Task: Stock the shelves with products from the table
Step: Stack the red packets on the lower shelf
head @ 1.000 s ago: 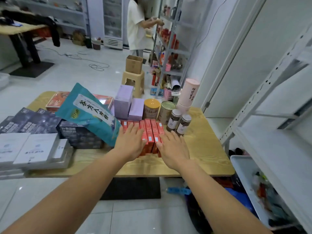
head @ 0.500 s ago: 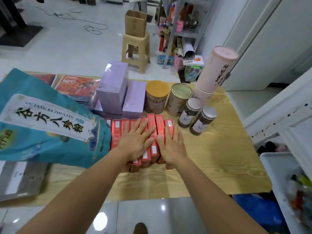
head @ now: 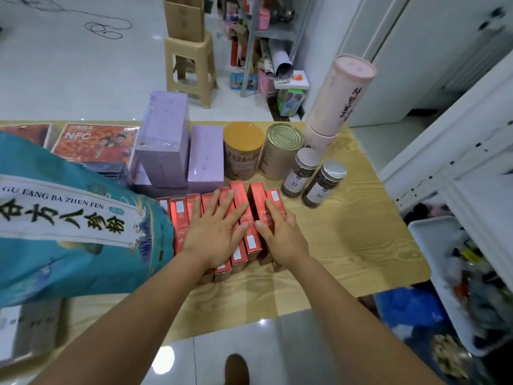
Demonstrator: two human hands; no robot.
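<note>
A wooden table (head: 347, 245) holds a row of thin red boxes (head: 249, 218) near its front edge. The left hand (head: 213, 232) lies flat on them, fingers straight and spread. The right hand (head: 283, 237) covers the end boxes; I cannot tell if it grips. A white bin (head: 419, 232) beside the table holds blurry little things.
</note>
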